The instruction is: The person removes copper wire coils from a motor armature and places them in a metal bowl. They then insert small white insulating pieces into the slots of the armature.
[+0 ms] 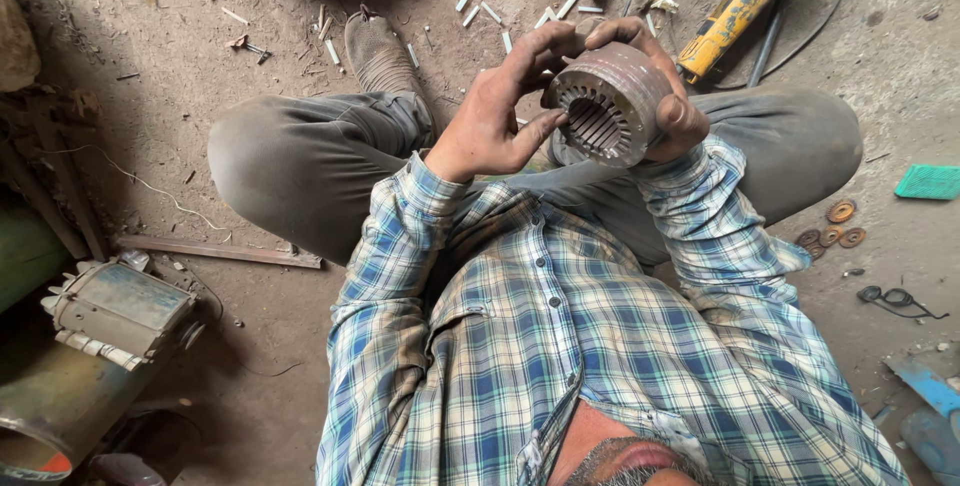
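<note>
While I watch from the head view, both hands hold a slotted metal cylinder above the crossed legs, at about one o'clock. My left hand grips its rim, thumb at the toothed bore; my right hand wraps its far side. A yellow grinder lies at two o'clock, washers at three.
</note>
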